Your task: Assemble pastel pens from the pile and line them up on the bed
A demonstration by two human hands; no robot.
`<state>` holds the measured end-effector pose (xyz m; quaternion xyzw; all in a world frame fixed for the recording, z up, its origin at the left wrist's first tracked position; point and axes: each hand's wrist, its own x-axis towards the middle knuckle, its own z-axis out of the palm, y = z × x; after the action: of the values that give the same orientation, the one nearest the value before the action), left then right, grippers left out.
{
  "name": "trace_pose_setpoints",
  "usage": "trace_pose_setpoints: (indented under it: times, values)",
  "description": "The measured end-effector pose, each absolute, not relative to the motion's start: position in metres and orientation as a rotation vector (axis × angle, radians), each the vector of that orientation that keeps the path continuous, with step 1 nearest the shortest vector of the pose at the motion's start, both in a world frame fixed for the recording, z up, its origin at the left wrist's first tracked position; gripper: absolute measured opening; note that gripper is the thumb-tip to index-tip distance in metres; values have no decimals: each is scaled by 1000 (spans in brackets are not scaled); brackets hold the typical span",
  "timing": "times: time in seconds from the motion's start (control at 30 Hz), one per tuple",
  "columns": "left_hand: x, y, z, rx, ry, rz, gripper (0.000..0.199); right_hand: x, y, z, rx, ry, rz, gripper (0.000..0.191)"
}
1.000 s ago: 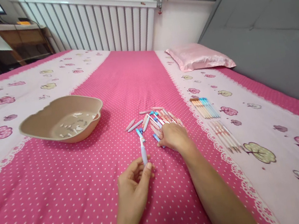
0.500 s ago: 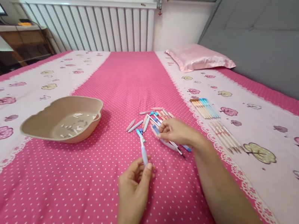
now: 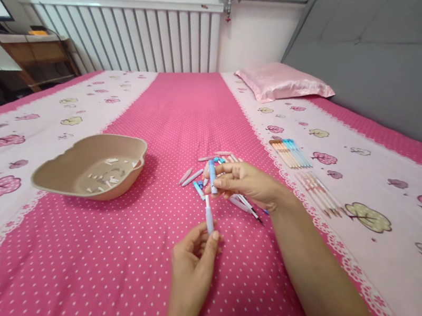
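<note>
Upright between the thumb and fingers of my left hand (image 3: 196, 254) is a pale lavender pen barrel (image 3: 209, 219) with a white tip pointing up. My right hand (image 3: 239, 181) pinches a blue pen piece (image 3: 213, 176) upright, just above and to the right of that white tip; the two pieces look close, and I cannot tell if they touch. Behind and under my right hand lie several loose pen parts, among them a lavender barrel (image 3: 192, 177), a light blue piece (image 3: 199, 190) and dark-tipped refills (image 3: 250, 208).
A beige basin (image 3: 88, 169) with small white pieces inside stands at the left on the pink bedspread. At the right lie a row of orange and blue pens (image 3: 291, 154) and a row of whitish pens (image 3: 320, 194). A pink pillow (image 3: 283, 81) rests farther back.
My right hand has lifted the blue piece from the pile and brought it left, over the barrel's tip. My left hand has shifted slightly right, still holding the lavender barrel.
</note>
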<state>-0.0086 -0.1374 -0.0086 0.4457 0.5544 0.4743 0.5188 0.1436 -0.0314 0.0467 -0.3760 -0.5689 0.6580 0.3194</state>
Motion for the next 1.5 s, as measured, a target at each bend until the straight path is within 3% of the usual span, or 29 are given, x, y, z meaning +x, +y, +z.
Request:
trace_pose_setpoints:
  times: [0.57, 1.0, 1.5]
  values:
    - [-9, -139, -11, 1138, 1329, 1052, 40, 139, -38, 54, -949, -1581, 1704, 15]
    - [-9, -139, -6, 1150, 1313, 1074, 34, 139, -37, 47, -886, -1641, 1828, 22]
    - [-8, -138, -3, 1167, 1299, 1072, 32, 139, -35, 42, -798, -1656, 1906, 18]
